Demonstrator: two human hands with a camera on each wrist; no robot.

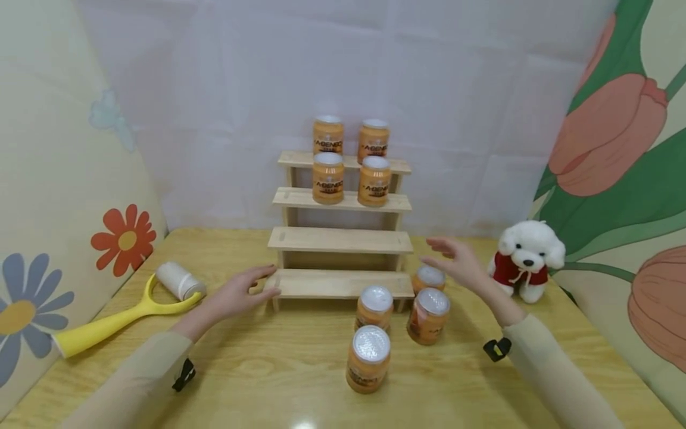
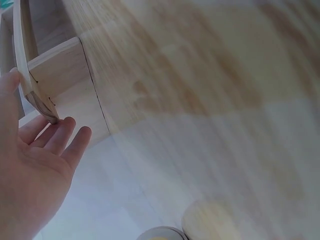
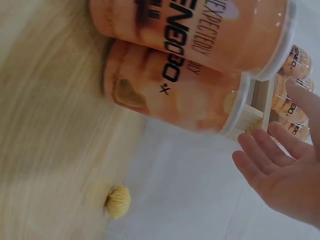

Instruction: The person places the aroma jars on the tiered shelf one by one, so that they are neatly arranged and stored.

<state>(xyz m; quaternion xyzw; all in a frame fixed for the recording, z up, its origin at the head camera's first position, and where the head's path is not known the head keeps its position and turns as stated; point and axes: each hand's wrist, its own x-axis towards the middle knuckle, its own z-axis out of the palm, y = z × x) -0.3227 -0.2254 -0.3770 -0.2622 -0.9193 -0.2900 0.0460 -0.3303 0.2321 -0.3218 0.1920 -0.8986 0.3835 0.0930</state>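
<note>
A four-step wooden stand (image 1: 340, 240) stands on the table. My left hand (image 1: 238, 292) is at the left end of its lowest step (image 1: 327, 283). In the left wrist view, the thumb and the loosely bent fingers (image 2: 62, 135) lie about the plank's end (image 2: 42, 102), touching it without a clear grip. Off the stand's right side, my right hand (image 1: 455, 262) hovers with fingers extended, above an orange can (image 1: 429, 277) that it partly hides. Nearby stand more orange cans with silvery tops (image 1: 429, 316), one in front (image 1: 367, 360). Nothing is in the right hand (image 3: 285, 165).
Several orange cans (image 1: 328, 179) stand in pairs on the two upper steps. A yellow-handled roller (image 1: 115, 319) with a white head lies at the left. To the right sits a white plush dog (image 1: 527, 262) in a red top. White cloth (image 1: 225, 119) hangs behind.
</note>
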